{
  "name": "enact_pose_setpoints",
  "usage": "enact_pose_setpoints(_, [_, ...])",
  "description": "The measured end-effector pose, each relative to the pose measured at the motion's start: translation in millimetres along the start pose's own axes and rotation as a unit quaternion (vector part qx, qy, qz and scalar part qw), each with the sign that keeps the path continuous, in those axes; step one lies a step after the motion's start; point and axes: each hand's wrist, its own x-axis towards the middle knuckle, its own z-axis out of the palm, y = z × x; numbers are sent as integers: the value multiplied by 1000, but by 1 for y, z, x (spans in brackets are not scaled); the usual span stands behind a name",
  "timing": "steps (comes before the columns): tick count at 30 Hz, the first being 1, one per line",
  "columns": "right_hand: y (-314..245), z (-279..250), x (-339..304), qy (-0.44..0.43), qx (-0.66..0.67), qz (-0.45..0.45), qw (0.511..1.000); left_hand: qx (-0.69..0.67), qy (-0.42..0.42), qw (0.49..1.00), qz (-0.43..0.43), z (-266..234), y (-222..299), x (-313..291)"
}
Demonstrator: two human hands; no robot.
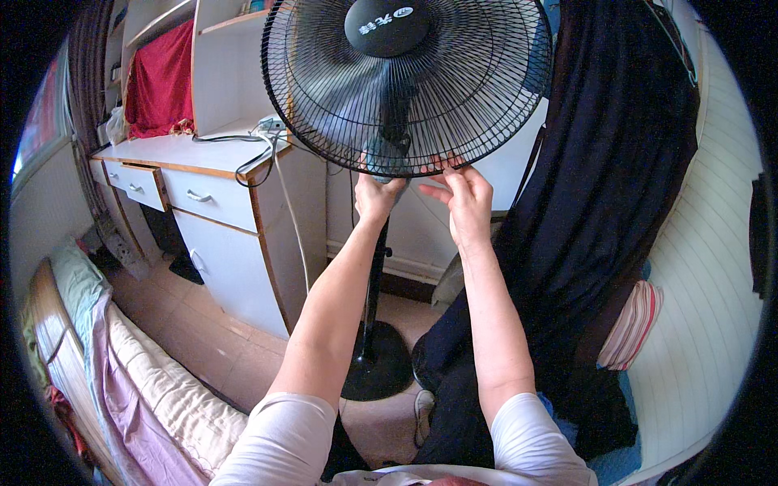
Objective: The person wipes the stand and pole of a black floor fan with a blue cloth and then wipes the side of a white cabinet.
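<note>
A black standing fan (454, 97) rises in front of me, its round wire grille tilted toward me and a dark cap at its centre. Under the grille's lower rim, my left hand (378, 198) is closed round a blue-grey piece (386, 159) that shows through the wires; I cannot make out what it is. My right hand (470, 198) is at the lower right rim, thumb and fingers apart, some fingertips partly behind the wires. Below, the fan's pole (373, 300) runs down to a round black base (378, 364) on the floor.
To the left stands a white desk (219, 178) with a slightly pulled-out drawer (139, 186); a power strip (271, 124) and cables lie on it. Black cloth (600, 162) hangs close on the right. Folded bedding (170, 389) lies at lower left, a striped cloth (632, 324) at right.
</note>
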Motion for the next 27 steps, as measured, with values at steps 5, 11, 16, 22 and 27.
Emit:
enact_pose_setpoints(5, [4,-6,5,4,1,-5,1000,-14,-3,1000,8,-1,7,-4])
enact_pose_setpoints(11, [9,-7,9,13,18,8,1000,-10,4,1000,7,-4,6,-2])
enact_pose_setpoints(16, [12,-15,12,14,25,13,1000,-42,-34,999,-1,-6,9,-6])
enact_pose_setpoints(22, [20,-24,19,15,47,23,999,-38,9,998,40,2,-1,-2])
enact_pose_setpoints(27, [25,-30,22,0,31,41,999,-27,22,999,24,6,2,-3])
